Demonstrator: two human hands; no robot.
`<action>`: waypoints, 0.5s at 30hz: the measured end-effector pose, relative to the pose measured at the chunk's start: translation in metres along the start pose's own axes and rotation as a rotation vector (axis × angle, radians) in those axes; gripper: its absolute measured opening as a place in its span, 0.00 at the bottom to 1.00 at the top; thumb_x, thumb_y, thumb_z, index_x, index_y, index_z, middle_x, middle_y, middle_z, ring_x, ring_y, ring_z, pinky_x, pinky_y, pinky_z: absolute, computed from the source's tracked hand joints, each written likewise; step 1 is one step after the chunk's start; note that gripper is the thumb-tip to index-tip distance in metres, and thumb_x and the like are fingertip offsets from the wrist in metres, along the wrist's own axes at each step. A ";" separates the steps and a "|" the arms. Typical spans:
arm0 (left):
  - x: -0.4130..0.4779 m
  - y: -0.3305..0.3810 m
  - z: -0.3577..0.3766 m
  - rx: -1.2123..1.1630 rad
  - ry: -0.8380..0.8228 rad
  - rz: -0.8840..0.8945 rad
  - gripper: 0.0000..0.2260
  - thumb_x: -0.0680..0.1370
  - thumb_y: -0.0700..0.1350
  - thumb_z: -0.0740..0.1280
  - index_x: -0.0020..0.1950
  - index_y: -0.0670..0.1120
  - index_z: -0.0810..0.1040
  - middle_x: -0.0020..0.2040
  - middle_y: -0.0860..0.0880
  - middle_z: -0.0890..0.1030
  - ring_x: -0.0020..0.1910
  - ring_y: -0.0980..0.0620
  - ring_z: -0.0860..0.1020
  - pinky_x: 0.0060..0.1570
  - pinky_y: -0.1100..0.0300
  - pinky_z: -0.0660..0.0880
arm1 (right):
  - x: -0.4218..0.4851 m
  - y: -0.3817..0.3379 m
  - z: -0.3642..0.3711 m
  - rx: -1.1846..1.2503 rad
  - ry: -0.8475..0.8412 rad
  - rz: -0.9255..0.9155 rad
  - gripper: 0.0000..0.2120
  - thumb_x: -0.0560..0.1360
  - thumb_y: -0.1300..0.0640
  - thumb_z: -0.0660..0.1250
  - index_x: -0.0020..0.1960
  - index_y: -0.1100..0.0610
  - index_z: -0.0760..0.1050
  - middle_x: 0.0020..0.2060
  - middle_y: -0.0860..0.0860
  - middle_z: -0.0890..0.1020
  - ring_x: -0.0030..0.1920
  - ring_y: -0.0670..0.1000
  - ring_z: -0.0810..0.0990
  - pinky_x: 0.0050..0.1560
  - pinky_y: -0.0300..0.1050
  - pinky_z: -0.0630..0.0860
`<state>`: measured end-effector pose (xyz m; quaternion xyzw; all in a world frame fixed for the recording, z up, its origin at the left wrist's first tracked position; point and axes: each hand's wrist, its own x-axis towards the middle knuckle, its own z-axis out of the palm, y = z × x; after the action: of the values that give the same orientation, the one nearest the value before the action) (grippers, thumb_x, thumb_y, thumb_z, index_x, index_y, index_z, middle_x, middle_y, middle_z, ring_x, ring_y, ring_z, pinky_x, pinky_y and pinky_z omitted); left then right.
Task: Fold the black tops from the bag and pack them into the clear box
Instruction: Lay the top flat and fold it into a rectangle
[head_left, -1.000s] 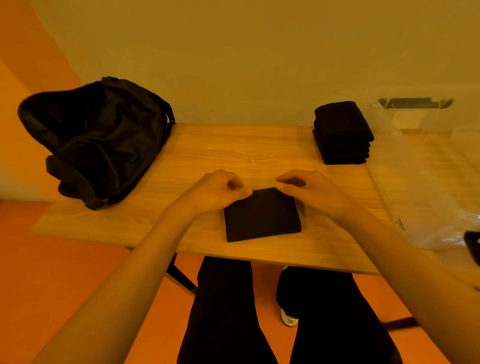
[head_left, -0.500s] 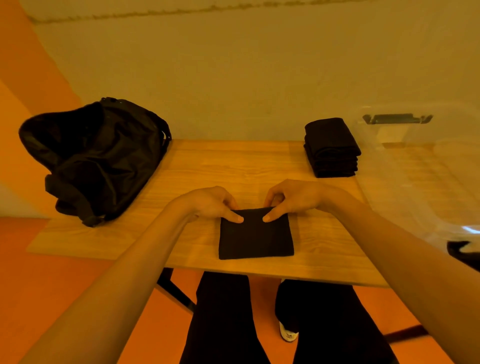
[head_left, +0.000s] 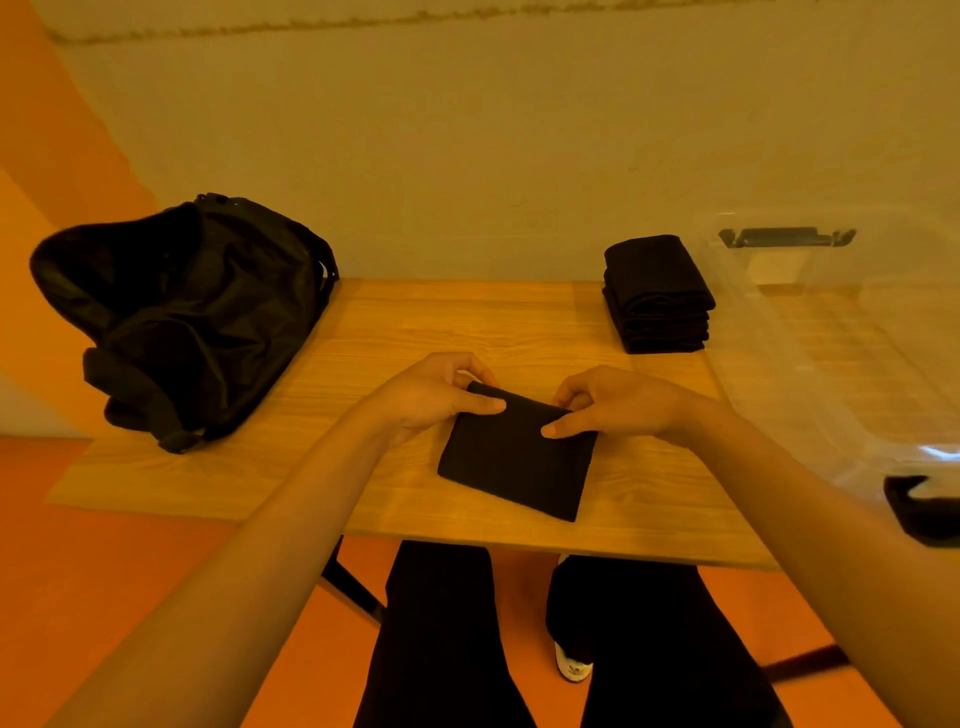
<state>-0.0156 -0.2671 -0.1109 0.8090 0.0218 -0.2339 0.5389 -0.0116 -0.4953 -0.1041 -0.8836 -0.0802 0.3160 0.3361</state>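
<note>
Left hand (head_left: 431, 395) and right hand (head_left: 618, 410) are pinching the folded black top (head_left: 514, 462) — seemingly tilted — near the front edge of the tabletop (head_left: 415, 322).

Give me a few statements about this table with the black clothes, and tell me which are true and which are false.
1. The left hand and the right hand both pinch the folded black top. True.
2. The black bag sits at the right end of the table. False: it sits at the left end.
3. A stack of folded tops stands next to the clear box. True.
4. The folded black top lies on that stack. False: it is apart from the stack, nearer the front edge of the table, held by the fingers of both hands.
</note>
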 end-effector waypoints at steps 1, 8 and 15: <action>0.002 0.001 0.005 0.000 0.050 0.024 0.12 0.75 0.39 0.75 0.57 0.47 0.79 0.54 0.48 0.81 0.54 0.51 0.80 0.50 0.60 0.79 | -0.006 0.004 0.001 0.020 0.042 0.011 0.16 0.74 0.46 0.74 0.58 0.51 0.79 0.54 0.49 0.83 0.57 0.49 0.79 0.60 0.46 0.75; 0.004 -0.010 0.060 0.331 0.405 0.287 0.08 0.82 0.50 0.67 0.60 0.52 0.77 0.62 0.53 0.76 0.55 0.59 0.75 0.49 0.67 0.72 | -0.050 0.045 0.023 0.067 0.463 0.197 0.13 0.78 0.44 0.69 0.56 0.53 0.75 0.47 0.49 0.79 0.45 0.46 0.75 0.38 0.39 0.70; -0.017 -0.013 0.123 0.449 0.329 0.201 0.30 0.85 0.58 0.54 0.84 0.50 0.49 0.84 0.52 0.44 0.82 0.54 0.43 0.80 0.55 0.48 | -0.074 0.069 0.075 -0.509 1.017 -0.040 0.19 0.76 0.47 0.69 0.64 0.55 0.77 0.58 0.55 0.80 0.58 0.58 0.78 0.52 0.53 0.76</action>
<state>-0.0787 -0.3663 -0.1535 0.9331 -0.0237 -0.0442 0.3561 -0.1203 -0.5329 -0.1542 -0.9760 0.0015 -0.1851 0.1147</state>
